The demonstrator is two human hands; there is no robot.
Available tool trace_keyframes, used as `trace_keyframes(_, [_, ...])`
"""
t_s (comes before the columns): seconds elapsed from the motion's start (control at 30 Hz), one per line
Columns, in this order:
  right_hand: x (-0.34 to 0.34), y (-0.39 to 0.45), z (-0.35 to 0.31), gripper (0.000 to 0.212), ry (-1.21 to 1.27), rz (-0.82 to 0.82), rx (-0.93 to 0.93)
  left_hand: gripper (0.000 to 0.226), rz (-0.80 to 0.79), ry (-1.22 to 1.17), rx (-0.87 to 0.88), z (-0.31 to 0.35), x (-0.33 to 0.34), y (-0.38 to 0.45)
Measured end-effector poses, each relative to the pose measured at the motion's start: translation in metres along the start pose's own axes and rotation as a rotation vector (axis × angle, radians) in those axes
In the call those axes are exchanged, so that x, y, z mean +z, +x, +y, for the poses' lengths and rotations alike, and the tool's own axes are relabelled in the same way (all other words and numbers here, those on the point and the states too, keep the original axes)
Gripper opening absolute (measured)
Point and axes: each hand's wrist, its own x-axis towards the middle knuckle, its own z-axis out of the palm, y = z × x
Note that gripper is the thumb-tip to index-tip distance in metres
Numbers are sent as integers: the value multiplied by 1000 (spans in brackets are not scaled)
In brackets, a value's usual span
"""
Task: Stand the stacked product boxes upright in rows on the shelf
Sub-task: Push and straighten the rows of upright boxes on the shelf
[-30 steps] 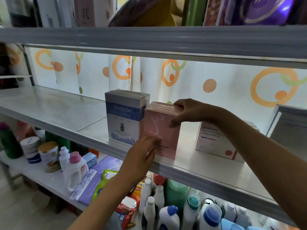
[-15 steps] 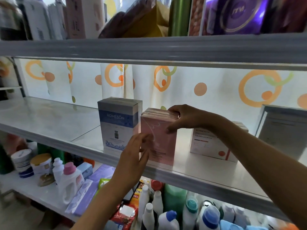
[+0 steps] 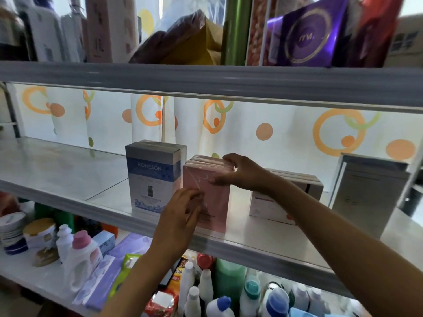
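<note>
Standing upright at shelf [image 3: 68, 165] front beside blue box [image 3: 153, 177], pink box [image 3: 209, 197] looks light, stiff, film-slick—right hand [image 3: 240, 172] pinches top corner, left hand [image 3: 183, 211] flat vs front; hold by edges.

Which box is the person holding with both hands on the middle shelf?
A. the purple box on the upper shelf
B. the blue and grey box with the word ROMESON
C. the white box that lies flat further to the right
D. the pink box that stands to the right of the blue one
D: the right hand grips the top of the pink box, and the left hand touches its front face.
</note>
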Motion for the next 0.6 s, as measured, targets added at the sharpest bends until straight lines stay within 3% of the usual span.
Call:
trace_keyframes(0.13, [-5, -2, 1, 93, 5, 31, 51, 27, -23, 20, -28, 6, 7, -3])
trace_keyframes(0.27, [-6, -11, 4, 99, 76, 125, 59, 28, -36, 25, -31, 16, 7, -5])
trace_keyframes(0.6, [-8, -42, 36, 53, 139, 343, 78, 23, -85, 31, 78, 57, 32, -6])
